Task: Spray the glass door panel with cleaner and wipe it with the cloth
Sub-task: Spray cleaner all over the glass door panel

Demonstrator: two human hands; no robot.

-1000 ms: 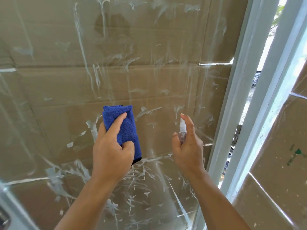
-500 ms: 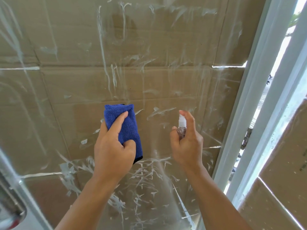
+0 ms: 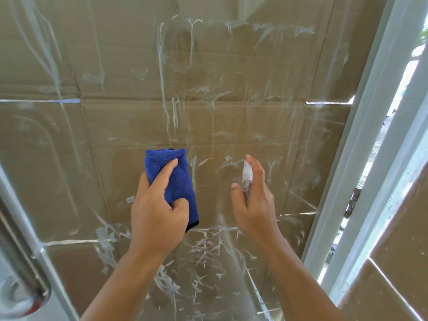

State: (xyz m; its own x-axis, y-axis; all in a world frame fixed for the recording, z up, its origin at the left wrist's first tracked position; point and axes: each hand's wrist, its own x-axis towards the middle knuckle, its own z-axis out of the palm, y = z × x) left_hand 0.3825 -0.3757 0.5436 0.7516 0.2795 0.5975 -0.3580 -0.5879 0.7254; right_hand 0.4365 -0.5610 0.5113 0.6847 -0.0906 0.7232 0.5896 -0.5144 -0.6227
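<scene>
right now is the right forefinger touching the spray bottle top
Touching: the head view shows the right hand round the spray bottle, its forefinger lying over the white top.

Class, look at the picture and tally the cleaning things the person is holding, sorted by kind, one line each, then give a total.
Blue cloth, gripped by the left hand: 1
Small clear spray bottle, held in the right hand, forefinger on its white nozzle: 1
Total: 2
</scene>
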